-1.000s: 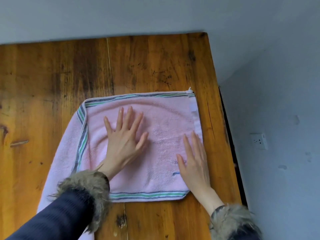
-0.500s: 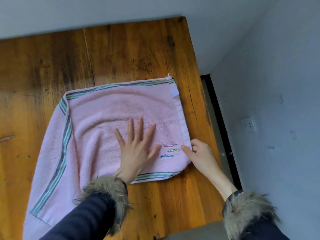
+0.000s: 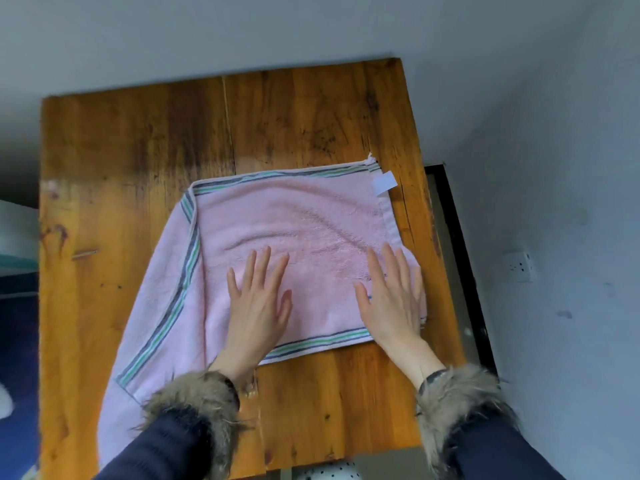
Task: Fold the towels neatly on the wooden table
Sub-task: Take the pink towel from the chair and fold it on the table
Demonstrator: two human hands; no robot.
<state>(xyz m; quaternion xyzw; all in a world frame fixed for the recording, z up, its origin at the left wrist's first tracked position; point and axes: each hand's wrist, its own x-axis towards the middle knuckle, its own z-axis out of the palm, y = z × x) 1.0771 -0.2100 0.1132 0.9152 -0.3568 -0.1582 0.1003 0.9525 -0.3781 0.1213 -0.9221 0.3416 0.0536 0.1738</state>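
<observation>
On the wooden table point(image 3: 311, 109), a pink towel point(image 3: 294, 220) lies folded over itself, its lower-left layer trailing toward the near edge. Left hand point(image 3: 258, 306) and right hand point(image 3: 393, 299) rest flat on the upper layer, fingers straight and spread, gripping nothing. White label point(image 3: 384, 182) at the far-right corner.

Pink striped towel point(image 3: 294, 237) — folded over, seemingly flat — on wooden table point(image 3: 138, 133).

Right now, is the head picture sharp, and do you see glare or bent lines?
Head view: soft, even light, no glare; pink towel and both flat hands, left hand and right hand, fairly sharp; wooden table edges splay from wide-angle distortion; corners blurred.
</observation>
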